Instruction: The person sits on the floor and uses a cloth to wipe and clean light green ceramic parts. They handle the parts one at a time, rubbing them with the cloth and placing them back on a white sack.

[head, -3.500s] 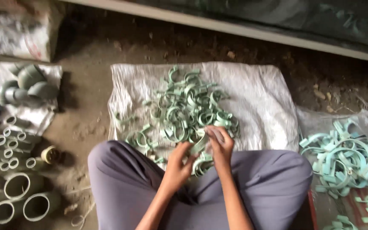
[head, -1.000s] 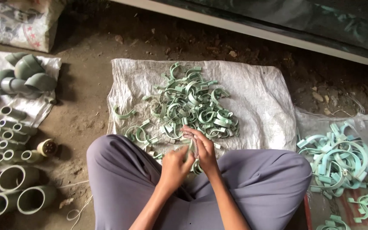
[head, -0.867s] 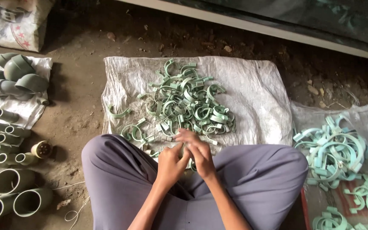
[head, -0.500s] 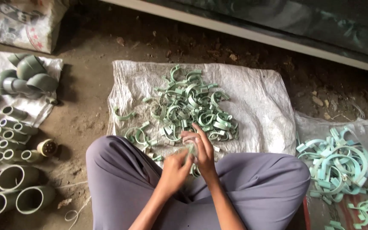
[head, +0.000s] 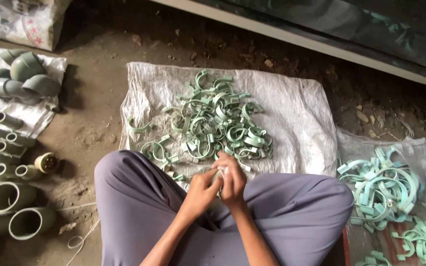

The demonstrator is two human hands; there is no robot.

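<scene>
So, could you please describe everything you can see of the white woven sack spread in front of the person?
The white woven sack lies flat on the dirt floor, roughly rectangular, creased and somewhat soiled, its edges wavy. It looks like woven plastic cloth. A heap of pale green pipe clips rests on its middle, with a few stray ones toward its left edge. Its near edge disappears under the person's crossed legs, where both hands meet. Its right corner touches or overlaps a second sack.
</scene>
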